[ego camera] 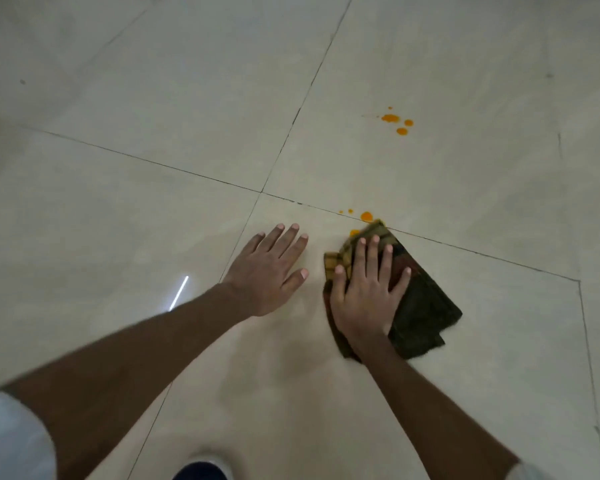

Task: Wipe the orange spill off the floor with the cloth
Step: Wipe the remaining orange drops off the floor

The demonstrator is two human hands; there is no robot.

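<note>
Nearest to me, at the bottom edge, I see a dark rounded shape with a pale rim (201, 471); I cannot tell what it is. A pale sleeve (13, 438) shows at the lower left. Both bare forearms reach forward over the glossy cream tiled floor (118, 209).

My left hand (269, 270) lies palm down on the bare tile, fingers stretched out and lightly spread, gripping nothing. Just beside it, my right hand (368, 296) presses flat on the folded dark green and yellow checked cloth (420, 306), fingers splayed over the fabric rather than curled around it. The cloth lies on the floor, its far corner on a dark grout line (482, 254).

Right at that far corner I see the nearer orange drops (366, 216), the closest touching the cloth's edge, with two tiny specks to the left. Well beyond, on the next tile, the farther cluster of orange drops (390, 118) lies uncovered, well apart from the cloth.

A thin white streak of reflected light (178, 293) shows left of my left wrist.
</note>
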